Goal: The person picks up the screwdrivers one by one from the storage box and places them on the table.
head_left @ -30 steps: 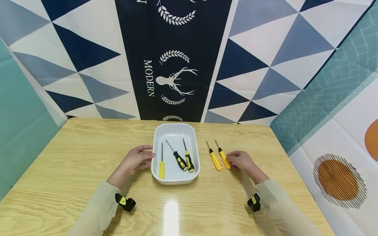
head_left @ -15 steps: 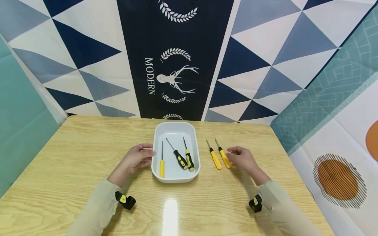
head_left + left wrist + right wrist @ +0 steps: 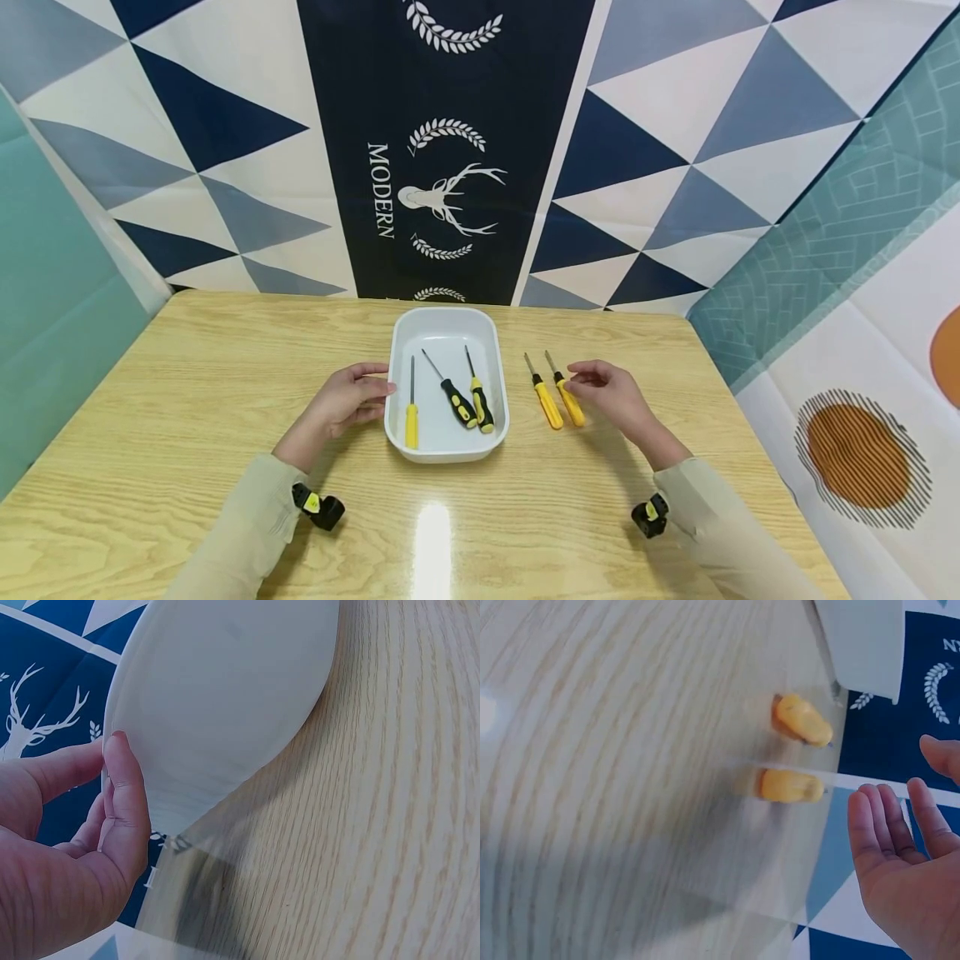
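A white tray (image 3: pixel 438 440) stands near the back of the table. My left hand (image 3: pixel 347 402) grips its left rim, thumb over the edge and fingers outside; the left wrist view shows the pinch on the tray wall (image 3: pixel 217 712). Inside lie a yellow-handled screwdriver (image 3: pixel 412 427) and two black-and-yellow screwdrivers (image 3: pixel 459 406), (image 3: pixel 482 408). To the tray's right, two yellow-handled screwdrivers (image 3: pixel 547 404), (image 3: pixel 573 408) lie side by side. My right hand (image 3: pixel 613 400) is by the rightmost one, its fingers parted; in the right wrist view that hand (image 3: pixel 907 877) holds nothing.
The wooden table (image 3: pixel 480 533) runs up to a patterned cloth (image 3: pixel 435 208) at the back. Hanging cloths also flank it on the left and right. A small black camera (image 3: pixel 318 507) is worn on each wrist.
My right hand has moved slightly forward, from the handle end of the rightmost screwdriver toward its neck. My left hand stays on the tray rim. The head view has shifted a little.
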Demonstrator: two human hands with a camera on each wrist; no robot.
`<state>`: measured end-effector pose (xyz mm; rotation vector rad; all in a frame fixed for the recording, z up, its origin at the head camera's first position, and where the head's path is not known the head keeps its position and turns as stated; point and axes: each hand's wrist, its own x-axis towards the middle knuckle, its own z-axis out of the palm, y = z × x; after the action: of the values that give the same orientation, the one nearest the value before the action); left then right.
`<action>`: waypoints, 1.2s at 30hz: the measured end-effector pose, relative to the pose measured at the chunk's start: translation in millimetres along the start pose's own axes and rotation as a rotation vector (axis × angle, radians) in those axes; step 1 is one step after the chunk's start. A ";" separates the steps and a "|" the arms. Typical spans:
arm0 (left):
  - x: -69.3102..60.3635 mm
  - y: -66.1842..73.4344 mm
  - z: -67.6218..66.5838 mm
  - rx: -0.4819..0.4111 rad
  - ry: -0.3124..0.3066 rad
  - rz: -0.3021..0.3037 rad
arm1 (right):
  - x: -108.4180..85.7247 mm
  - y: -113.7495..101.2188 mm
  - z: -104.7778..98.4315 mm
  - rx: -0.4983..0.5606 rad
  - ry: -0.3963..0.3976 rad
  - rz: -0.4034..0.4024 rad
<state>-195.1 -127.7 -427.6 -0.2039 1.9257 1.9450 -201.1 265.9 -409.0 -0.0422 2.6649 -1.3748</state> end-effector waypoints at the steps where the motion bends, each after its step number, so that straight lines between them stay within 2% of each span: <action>1: 0.2 0.2 0.0 -0.002 0.003 -0.004 | -0.7 -1.9 -0.1 0.003 -0.001 -0.008; 11: 0.9 -0.2 -0.8 0.002 0.001 0.005 | -7.5 -21.0 2.9 0.091 -0.048 -0.024; 22: 0.4 -0.1 -0.7 0.007 0.001 0.006 | -11.4 -37.5 8.3 0.062 -0.073 -0.058; 36: -0.8 0.5 -0.9 0.004 -0.007 0.011 | -18.8 -56.0 19.6 0.089 -0.119 -0.097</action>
<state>-194.7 -128.7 -426.9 -0.1853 1.9302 1.9466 -182.0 219.2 -372.5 -0.2397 2.5318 -1.4688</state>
